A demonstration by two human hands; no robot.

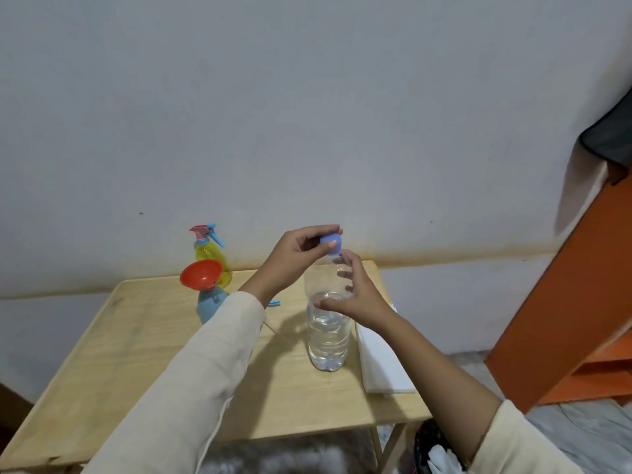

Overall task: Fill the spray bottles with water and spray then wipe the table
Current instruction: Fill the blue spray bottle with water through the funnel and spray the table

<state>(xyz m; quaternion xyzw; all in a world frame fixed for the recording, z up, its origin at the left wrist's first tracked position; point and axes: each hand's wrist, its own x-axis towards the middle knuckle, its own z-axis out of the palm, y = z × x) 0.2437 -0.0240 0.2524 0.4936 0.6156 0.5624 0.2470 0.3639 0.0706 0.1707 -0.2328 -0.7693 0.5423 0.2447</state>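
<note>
A clear plastic water bottle, part full, stands upright on the wooden table. My right hand grips its upper part. Just above the bottle's mouth, my left hand pinches the blue cap; whether the cap touches the neck I cannot tell. A yellow spray bottle with a pink and blue trigger head stands at the table's far edge. In front of it a blue spray bottle carries a red funnel in its neck. My left sleeve hides part of the blue bottle.
A folded white cloth lies on the table to the right of the water bottle. An orange shelf unit stands at the right. A dark bin with white paper sits below the table's right corner. The wall runs close behind the table.
</note>
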